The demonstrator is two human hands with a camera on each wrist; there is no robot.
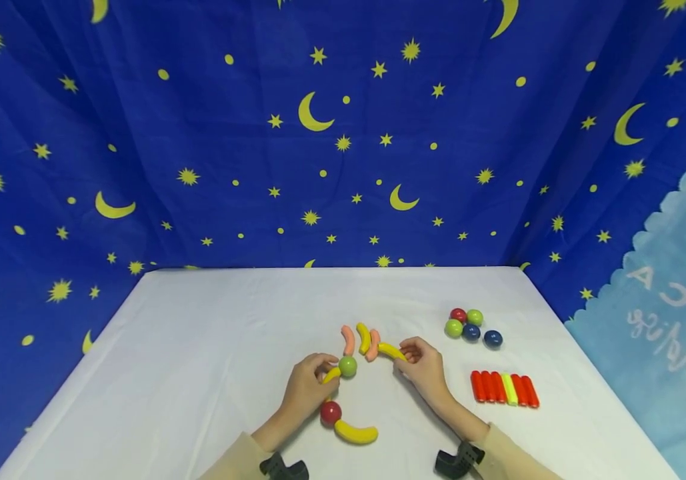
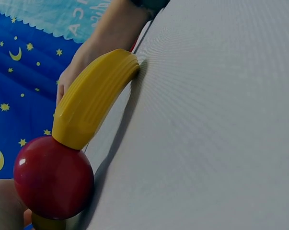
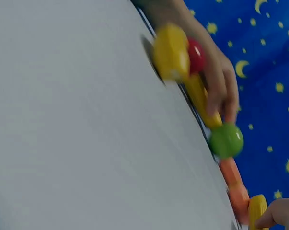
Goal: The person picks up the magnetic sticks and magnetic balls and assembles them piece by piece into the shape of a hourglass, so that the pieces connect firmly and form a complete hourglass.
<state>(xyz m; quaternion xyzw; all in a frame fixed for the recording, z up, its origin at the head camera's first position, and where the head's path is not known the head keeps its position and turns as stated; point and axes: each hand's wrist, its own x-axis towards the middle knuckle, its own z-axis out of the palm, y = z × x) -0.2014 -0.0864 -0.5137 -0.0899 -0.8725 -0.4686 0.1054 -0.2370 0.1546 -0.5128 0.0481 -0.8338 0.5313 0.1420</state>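
My left hand (image 1: 309, 383) pinches a curved yellow stick (image 1: 333, 374) between finger and thumb. A green ball (image 1: 348, 366) sits at that stick's far end and a red ball (image 1: 331, 413) at its near end. From the red ball another curved yellow stick (image 2: 94, 98) runs off to the right. Beyond the green ball, a curved salmon stick (image 1: 348, 339) points away from me. My right hand (image 1: 424, 369) holds the right end of a curved yellow stick (image 1: 390, 350). Its other end lies by a salmon stick (image 1: 373, 345), which is beside one more yellow stick (image 1: 363, 338).
At the back right stand several red, green and dark blue balls (image 1: 471, 333) in a cluster. In front of them lies a row of straight red sticks (image 1: 487, 387) with a lime one (image 1: 509, 389) among them. All rest on a white-covered table (image 1: 229, 320), with a starry blue cloth (image 1: 259, 153) behind.
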